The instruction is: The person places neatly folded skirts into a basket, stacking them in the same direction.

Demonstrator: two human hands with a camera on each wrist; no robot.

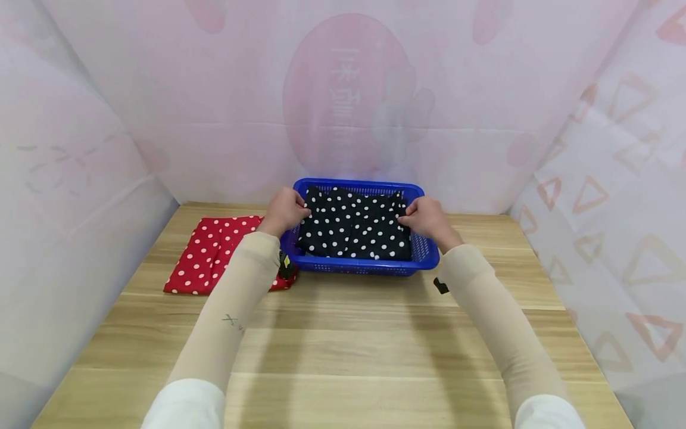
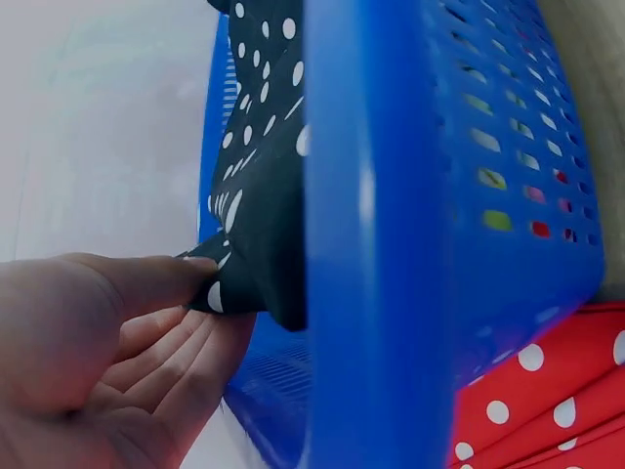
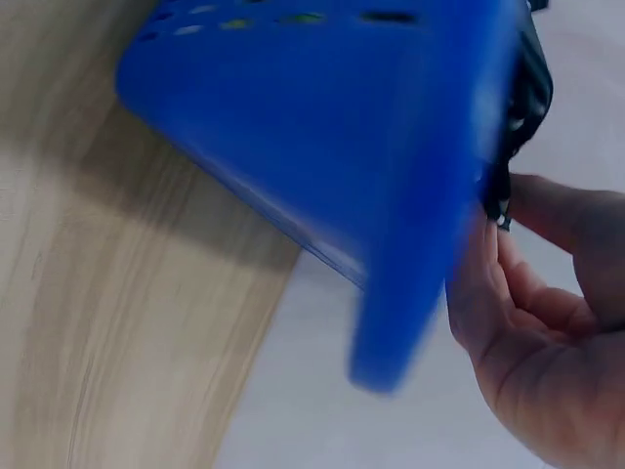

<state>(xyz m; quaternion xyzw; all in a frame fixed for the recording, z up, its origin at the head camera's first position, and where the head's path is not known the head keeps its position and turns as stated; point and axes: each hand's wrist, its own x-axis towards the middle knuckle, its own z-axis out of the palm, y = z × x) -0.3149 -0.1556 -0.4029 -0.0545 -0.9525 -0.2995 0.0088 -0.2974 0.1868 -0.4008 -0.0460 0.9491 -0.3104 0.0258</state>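
A black cloth with white dots (image 1: pixel 354 226) lies spread inside a blue plastic basket (image 1: pixel 354 266). At the basket's left end my left hand (image 1: pixel 286 210) pinches an edge of this cloth between thumb and fingers; the left wrist view shows the black fabric (image 2: pixel 264 225) bunched at the fingertips, beside the basket rim. My right hand (image 1: pixel 427 217) pinches the cloth's other side at the right end. In the right wrist view, a dark fold of fabric (image 3: pixel 527 98) sits between that thumb and fingers, partly hidden by the rim.
A folded red cloth with white dots (image 1: pixel 209 253) lies left of the basket, partly under my left forearm. Everything stands on a wooden table (image 1: pixel 354 345). Printed fabric walls (image 1: pixel 225 149) close in the back and sides. Coloured bits (image 2: pixel 498 220) show through the basket's holes.
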